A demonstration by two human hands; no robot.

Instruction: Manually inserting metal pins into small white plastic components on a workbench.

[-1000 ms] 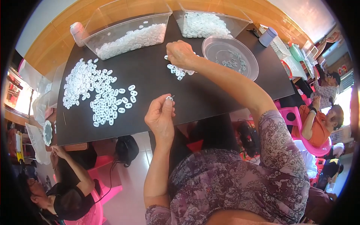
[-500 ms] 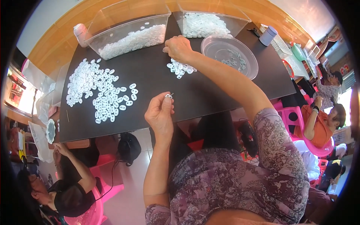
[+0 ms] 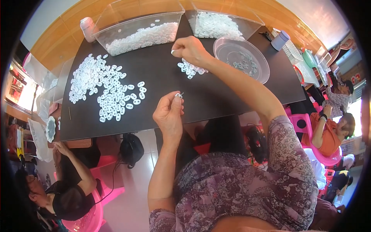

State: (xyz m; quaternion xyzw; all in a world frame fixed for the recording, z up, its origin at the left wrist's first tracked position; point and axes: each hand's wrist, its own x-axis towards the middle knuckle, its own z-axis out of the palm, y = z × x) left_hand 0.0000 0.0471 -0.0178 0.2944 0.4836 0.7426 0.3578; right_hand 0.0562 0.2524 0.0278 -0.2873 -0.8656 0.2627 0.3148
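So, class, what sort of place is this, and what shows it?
Probably a hand-assembly workroom: heaped white oval pieces, clear bins of white parts, and other people seated on pink chairs.

From where I stand, no text readable anywhere. White bag [image 3: 38, 135] at far left: faint marks, maybe print, too small and blurred to make out. Red-marked panel [image 3: 356, 72] in the right background: possibly a sign, can't read it. Pinkish bottle [image 3: 88, 29] and lavender bottle [image 3: 280, 41] at the back of the worktop [image 3: 162, 73]: nothing legible on either.
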